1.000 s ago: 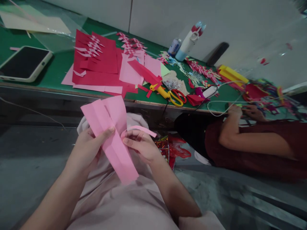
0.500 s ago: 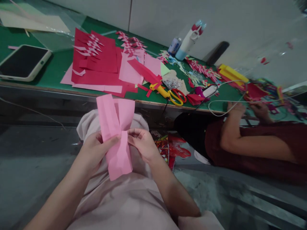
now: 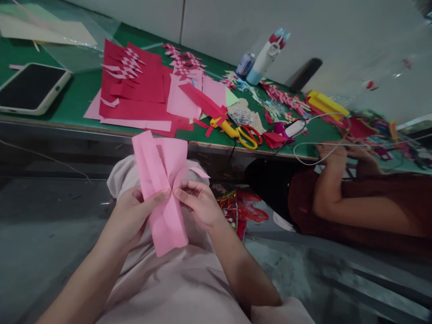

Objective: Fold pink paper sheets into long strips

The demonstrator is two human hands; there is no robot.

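A folded sheet of pink paper (image 3: 168, 238) is held upright above my lap, gathered in at its middle. My left hand (image 3: 133, 211) is closed on its left edge, the thumb pressing near the pinched centre. From the right, my right hand (image 3: 197, 202) pinches the same centre between thumb and fingers. A narrow pink paper strip (image 3: 199, 172) curls up from the pinch and sticks out to the right. Where the strip joins the sheet is hidden by my fingers.
On the green table (image 3: 81, 96) lie a phone (image 3: 30, 85), red paper sheets (image 3: 135, 105), yellow-handled scissors (image 3: 248, 139), woven paper strips (image 3: 130, 65) and a white bottle (image 3: 265, 58). A co-worker's arm (image 3: 364, 207) rests at the right. A red plastic bag (image 3: 251, 207) is below the table.
The narrow strip, which lay down over the front of the pink paper, now curls up and to the right. My right thumb has moved in to the pinched centre.
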